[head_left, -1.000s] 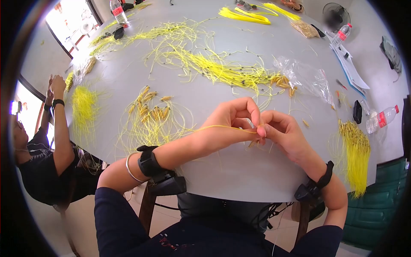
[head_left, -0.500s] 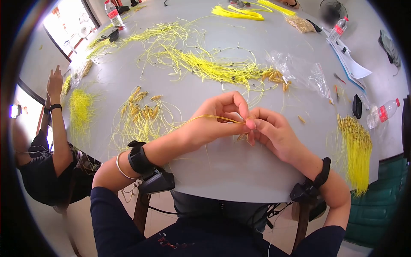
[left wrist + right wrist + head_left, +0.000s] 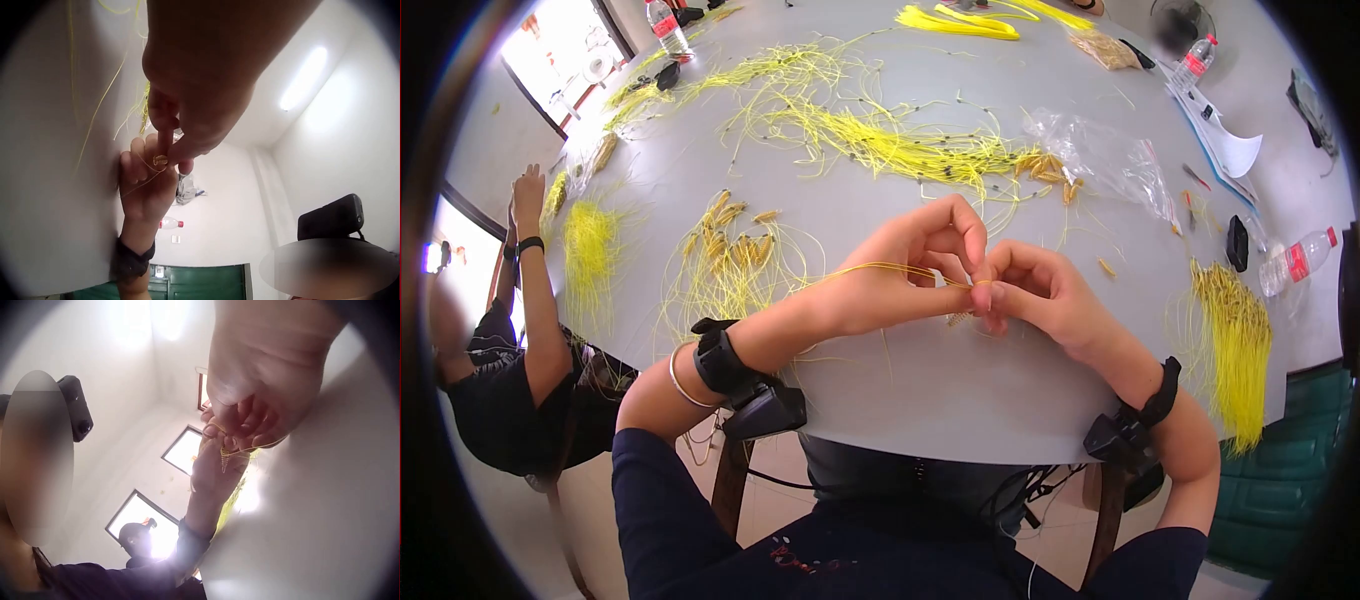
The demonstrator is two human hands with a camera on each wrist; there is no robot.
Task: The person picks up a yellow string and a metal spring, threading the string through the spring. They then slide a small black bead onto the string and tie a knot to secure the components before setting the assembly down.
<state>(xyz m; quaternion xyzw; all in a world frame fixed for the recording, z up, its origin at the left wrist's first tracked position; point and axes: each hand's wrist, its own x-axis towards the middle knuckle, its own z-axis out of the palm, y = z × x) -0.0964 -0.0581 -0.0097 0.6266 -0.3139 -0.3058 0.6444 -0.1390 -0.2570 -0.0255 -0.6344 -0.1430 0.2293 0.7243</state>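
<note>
Above the near part of the table, my left hand (image 3: 910, 270) pinches a yellow cord (image 3: 880, 265) that runs back over its wrist. My right hand (image 3: 1045, 300) meets it fingertip to fingertip, thumb and fingers pinching the cord. A small golden spiral piece (image 3: 224, 460) hangs point down among the fingers in the right wrist view; the left wrist view shows the golden piece (image 3: 160, 160) between the two hands. Fingers hide most of the cord where the hands meet. Left of my hands lies a pile of golden pieces (image 3: 750, 250) with loose yellow cords.
Yellow cords (image 3: 900, 150) stretch across the grey table (image 3: 920, 400). A clear plastic bag (image 3: 1100, 165) lies behind my right hand. A cord bundle (image 3: 1235, 360) and a bottle (image 3: 1298, 262) are at the right edge. Another person (image 3: 520, 370) sits at the left.
Both hands have stayed together with their fingertips meeting, shifting slightly left in the head view over the last second. The other person's raised hands have changed pose.
</note>
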